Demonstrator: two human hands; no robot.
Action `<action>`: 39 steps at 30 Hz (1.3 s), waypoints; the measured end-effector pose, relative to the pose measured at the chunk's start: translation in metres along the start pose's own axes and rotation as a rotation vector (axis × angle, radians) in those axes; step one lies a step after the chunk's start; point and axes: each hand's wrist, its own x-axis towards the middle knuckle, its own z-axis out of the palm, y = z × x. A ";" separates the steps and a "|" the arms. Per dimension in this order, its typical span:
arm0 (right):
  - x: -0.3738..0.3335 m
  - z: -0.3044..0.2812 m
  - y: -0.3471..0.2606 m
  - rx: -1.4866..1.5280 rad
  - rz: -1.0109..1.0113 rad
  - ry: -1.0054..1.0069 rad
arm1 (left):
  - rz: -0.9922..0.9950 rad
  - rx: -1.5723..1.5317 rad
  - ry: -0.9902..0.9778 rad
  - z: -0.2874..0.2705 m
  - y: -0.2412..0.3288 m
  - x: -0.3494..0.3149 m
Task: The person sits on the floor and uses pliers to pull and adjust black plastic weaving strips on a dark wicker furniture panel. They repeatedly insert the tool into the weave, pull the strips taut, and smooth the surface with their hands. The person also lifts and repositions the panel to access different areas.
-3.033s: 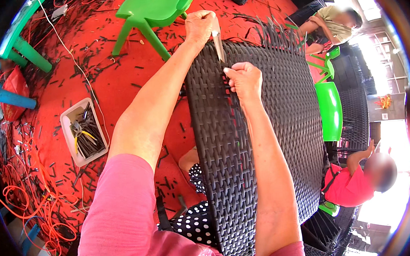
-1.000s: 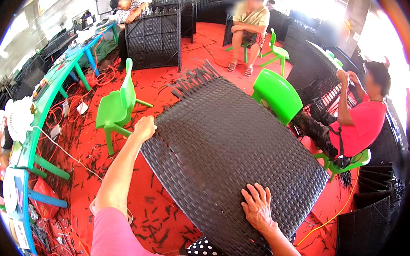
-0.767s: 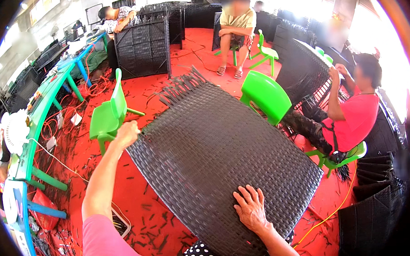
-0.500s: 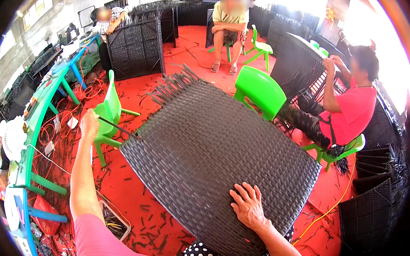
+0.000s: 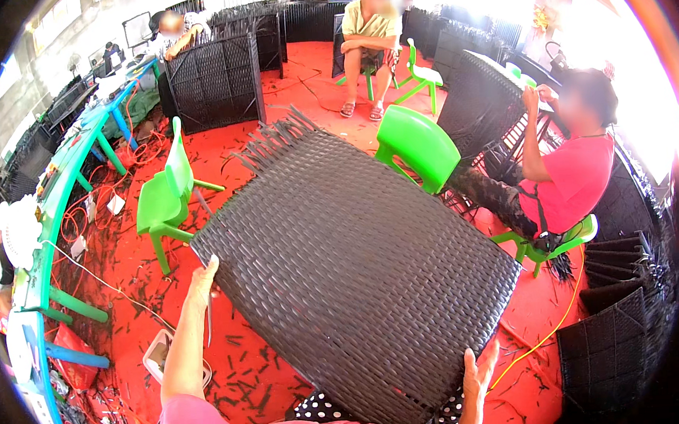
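A large dark woven panel lies slanted in front of me, its near end over polka-dotted cloth at my lap. Loose strip ends fan out from its far left corner. My left hand grips the panel's left edge, thumb near the top and the other fingers mostly hidden. A thin grey strip or rod hangs just below that hand; its kind is unclear. At the near right edge, my right hand is upright and open, thumb apart from the fingers, beside or touching the rim.
Green chairs stand left and beyond the panel. A person in red works on another woven piece at right; others sit farther back. Long tables line the left. A white bin, strip scraps and cords lie on the red floor.
My left hand has come down from the far left, where it held out a dark strip, to the panel's left edge. My right hand has left the panel's top for its near right edge.
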 end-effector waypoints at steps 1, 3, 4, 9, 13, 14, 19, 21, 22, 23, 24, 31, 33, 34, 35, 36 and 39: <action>-0.004 -0.001 0.028 0.210 0.177 -0.122 | -0.048 -0.062 -0.035 -0.007 -0.015 0.006; -0.010 -0.005 0.065 0.620 0.530 -0.362 | -0.005 -0.140 -0.015 0.002 -0.019 -0.004; -0.016 -0.005 0.033 0.526 0.448 -0.307 | -0.017 -0.177 -0.028 0.002 -0.020 -0.003; -0.018 0.000 -0.020 0.736 0.488 -0.300 | -0.020 -0.224 0.026 0.012 -0.019 -0.007; -0.001 -0.004 -0.014 0.772 0.459 -0.320 | -0.009 -0.250 0.008 0.018 -0.014 -0.015; 0.004 -0.004 -0.013 0.755 0.467 -0.307 | -0.005 -0.256 0.014 0.022 -0.007 -0.021; 0.027 -0.013 -0.005 0.768 0.504 -0.384 | -0.007 -0.286 0.028 0.030 0.007 -0.034; 0.036 -0.013 0.006 0.770 0.510 -0.409 | -0.013 -0.278 -0.007 0.029 0.001 -0.029; 0.041 -0.013 0.011 0.764 0.508 -0.411 | -0.011 -0.304 0.023 0.031 -0.004 -0.028; 0.039 -0.012 0.008 0.758 0.510 -0.412 | -0.012 -0.325 0.054 0.036 -0.006 -0.031; 0.038 -0.011 0.004 0.753 0.516 -0.383 | -0.012 -0.347 0.084 0.038 -0.008 -0.032; 0.052 -0.022 -0.017 0.816 0.487 -0.477 | 0.002 -0.422 0.040 0.043 -0.010 -0.029; 0.066 -0.024 -0.021 0.751 0.482 -0.455 | 0.016 -0.523 0.038 0.045 -0.006 -0.026; 0.074 -0.022 -0.020 0.731 0.476 -0.450 | 0.018 -0.496 0.027 0.040 -0.010 -0.023; 0.077 -0.027 -0.033 0.721 0.466 -0.502 | 0.011 -0.465 0.012 0.043 -0.003 -0.035; 0.081 -0.033 -0.047 0.685 0.427 -0.523 | 0.013 -0.438 -0.004 0.046 0.005 -0.045; 0.100 -0.041 -0.060 0.732 0.446 -0.528 | 0.002 -0.488 -0.074 0.049 0.005 -0.050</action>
